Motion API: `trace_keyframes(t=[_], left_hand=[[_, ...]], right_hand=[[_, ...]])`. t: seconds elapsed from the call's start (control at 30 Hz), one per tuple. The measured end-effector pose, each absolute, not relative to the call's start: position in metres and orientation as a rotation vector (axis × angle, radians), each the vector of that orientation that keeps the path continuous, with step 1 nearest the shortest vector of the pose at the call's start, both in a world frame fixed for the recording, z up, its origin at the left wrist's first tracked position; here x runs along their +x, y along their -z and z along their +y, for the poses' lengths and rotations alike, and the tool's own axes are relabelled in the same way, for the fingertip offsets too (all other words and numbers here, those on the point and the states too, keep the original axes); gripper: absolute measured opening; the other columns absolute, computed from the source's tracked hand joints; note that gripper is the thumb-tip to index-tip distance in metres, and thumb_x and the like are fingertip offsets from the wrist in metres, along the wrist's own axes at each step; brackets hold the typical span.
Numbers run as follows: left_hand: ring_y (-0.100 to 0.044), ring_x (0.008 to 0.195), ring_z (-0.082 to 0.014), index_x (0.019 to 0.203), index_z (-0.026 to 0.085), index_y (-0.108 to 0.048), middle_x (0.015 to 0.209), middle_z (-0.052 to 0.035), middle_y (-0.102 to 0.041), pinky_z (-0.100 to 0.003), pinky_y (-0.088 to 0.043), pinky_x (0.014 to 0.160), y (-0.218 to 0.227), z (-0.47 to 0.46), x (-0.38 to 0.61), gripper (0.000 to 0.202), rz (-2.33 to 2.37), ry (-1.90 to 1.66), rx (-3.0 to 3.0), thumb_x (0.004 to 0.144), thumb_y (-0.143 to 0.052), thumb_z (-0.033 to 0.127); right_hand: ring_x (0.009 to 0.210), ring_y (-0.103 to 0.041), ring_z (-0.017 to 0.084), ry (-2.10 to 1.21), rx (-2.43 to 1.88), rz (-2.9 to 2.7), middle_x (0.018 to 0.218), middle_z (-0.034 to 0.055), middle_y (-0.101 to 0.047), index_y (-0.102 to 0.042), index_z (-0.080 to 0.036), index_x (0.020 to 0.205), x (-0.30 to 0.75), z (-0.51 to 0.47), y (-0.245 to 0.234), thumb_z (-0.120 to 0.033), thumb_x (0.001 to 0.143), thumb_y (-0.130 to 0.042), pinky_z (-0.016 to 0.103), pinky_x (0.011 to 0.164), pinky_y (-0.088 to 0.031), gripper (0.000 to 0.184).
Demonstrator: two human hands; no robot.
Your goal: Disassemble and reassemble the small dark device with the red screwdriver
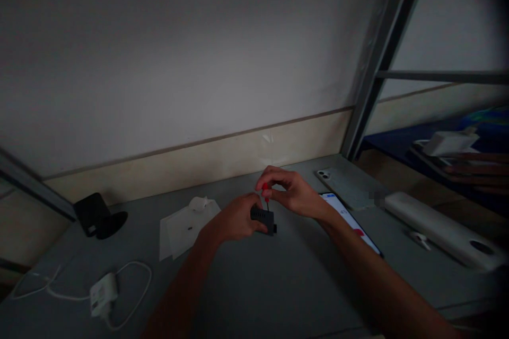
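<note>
My left hand [238,218] grips a small black box-shaped device [262,217] with slots along one face and a short stub at its right end. Above it, my right hand [292,190] pinches the red handle of a screwdriver [265,190]. The thin metal shaft points down to the top of the device; whether its tip sits in a screw is too small to tell. Both hands are over the middle of the grey table [254,286]. Just right of my right wrist lies a phone [350,222] with its screen lit.
White sheets [185,228] with a small white item [199,203] lie left of my hands. Farther left are a black stand [97,217] and a white adapter [103,294] with a looped cable. A long white case [441,230] and earphones [420,240] lie right. A wall [222,153] borders the back.
</note>
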State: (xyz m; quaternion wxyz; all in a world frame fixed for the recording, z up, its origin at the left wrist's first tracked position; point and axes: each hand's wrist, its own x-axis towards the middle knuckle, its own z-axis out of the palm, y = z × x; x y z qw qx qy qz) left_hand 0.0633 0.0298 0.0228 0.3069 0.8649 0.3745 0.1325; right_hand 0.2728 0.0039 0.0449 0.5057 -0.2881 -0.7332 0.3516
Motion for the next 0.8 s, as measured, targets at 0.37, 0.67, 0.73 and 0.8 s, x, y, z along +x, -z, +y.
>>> trace_keyframes(t=[0.37,0.67,0.73,0.8], left_hand=[[-0.058,0.075,-0.0171,0.094,0.018,-0.059,0.085,-0.0012,-0.063,-0.026,-0.038,0.063,-0.0239,0.0299,0.0643,0.037,0.998,-0.343,2.258,0.070,-0.084,0.032],[-0.058,0.075,-0.0167,0.091,0.018,-0.059,0.084,-0.0005,-0.063,-0.026,-0.037,0.064,-0.0207,0.0314,0.0646,0.037,1.018,-0.342,2.249,0.069,-0.085,0.032],[-0.058,0.075,-0.0165,0.091,0.018,-0.059,0.084,-0.0003,-0.063,-0.026,-0.037,0.063,-0.0208,0.0314,0.0644,0.037,1.013,-0.345,2.253,0.068,-0.085,0.031],[-0.058,0.075,-0.0164,0.091,0.018,-0.059,0.085,-0.0007,-0.063,-0.026,-0.036,0.063,-0.0215,0.0311,0.0642,0.037,0.998,-0.334,2.257,0.068,-0.085,0.031]], right_hand=[[0.083,-0.062,0.017,-0.830,-0.714,-1.779,0.089,0.0041,-0.067,-0.073,-0.020,0.091,0.2735,0.0023,-0.0462,-0.027,0.092,-0.065,0.031,0.079,-0.049,0.011],[0.082,-0.061,0.016,-0.842,-0.721,-1.734,0.094,0.0048,-0.067,-0.072,-0.020,0.096,0.2739,0.0049,-0.0427,-0.028,0.093,-0.063,0.031,0.076,-0.050,0.013],[0.080,-0.061,0.016,-0.841,-0.721,-1.720,0.092,0.0044,-0.067,-0.073,-0.020,0.095,0.2740,0.0053,-0.0426,-0.027,0.092,-0.064,0.031,0.076,-0.050,0.012],[0.078,-0.062,0.016,-0.901,-0.721,-1.720,0.089,0.0039,-0.068,-0.072,-0.020,0.097,0.2743,0.0054,-0.0427,-0.027,0.095,-0.060,0.031,0.077,-0.049,0.014]])
